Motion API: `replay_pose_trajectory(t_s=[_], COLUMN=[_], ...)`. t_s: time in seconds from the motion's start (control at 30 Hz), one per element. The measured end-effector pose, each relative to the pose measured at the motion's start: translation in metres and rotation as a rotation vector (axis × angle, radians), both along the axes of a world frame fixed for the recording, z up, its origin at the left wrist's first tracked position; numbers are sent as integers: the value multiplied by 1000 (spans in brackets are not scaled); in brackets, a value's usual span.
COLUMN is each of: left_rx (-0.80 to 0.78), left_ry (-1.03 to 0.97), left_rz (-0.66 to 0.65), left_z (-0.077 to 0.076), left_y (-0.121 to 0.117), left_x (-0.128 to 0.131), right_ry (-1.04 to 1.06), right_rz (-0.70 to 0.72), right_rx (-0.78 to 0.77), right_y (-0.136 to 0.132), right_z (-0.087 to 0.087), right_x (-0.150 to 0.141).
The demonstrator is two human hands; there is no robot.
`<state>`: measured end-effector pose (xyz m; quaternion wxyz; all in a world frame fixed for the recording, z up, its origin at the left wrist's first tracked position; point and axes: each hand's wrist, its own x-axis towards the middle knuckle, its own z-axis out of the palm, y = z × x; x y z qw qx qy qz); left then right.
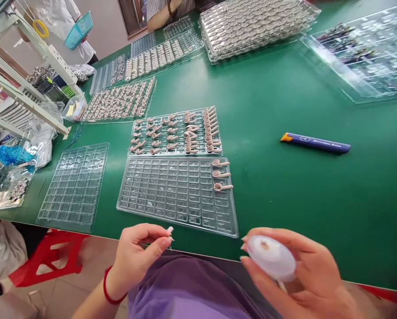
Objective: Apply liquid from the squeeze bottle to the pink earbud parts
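Note:
My left hand (145, 248) is closed in a pinch near the table's front edge; a tiny white bit shows at its fingertips, too small to name. In my right hand (304, 270) lies a round translucent white object (273, 259) with a small brown spot in its middle, gripped between thumb and fingers. Just beyond my hands sits a clear compartment tray (171, 190). Three beige, spoon-shaped earphone-like pieces (222, 174) lie along its right side. Behind it, touching or nearly so, a second tray (175, 133) carries many similar pieces in rows.
A blue cutter with an orange end (316, 143) lies on the green table (251, 106). Filled trays (118, 99) stand at the back left, a tray stack (254, 26) at the back. One more clear tray (75, 186) lies left, near a white shelf frame (28, 102). Other people are nearby.

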<state>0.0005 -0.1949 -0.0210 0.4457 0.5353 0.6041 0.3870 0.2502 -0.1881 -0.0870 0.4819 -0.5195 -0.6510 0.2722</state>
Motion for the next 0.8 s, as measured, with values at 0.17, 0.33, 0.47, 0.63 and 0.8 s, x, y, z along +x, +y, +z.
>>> replay_pose_trajectory(t_s=[0.17, 0.33, 0.47, 0.63, 0.8], left_rx=[-114, -144, 113, 505, 554], left_ry=[-203, -186, 163, 653, 740], left_rz=[86, 104, 43, -37, -71], left_z=[-8, -15, -18, -29, -34], left_y=[-16, -20, -20, -24, -26], left_x=[5, 3, 3, 6, 7], right_ry=[67, 23, -35, -103, -85], right_rz=[216, 241, 296, 328, 387], right_rx=[-18, 31, 116, 164, 171], right_y=[-14, -15, -12, -15, -16], right_z=[-1, 0, 2, -2, -3], right_x=[-15, -22, -20, -15, -14])
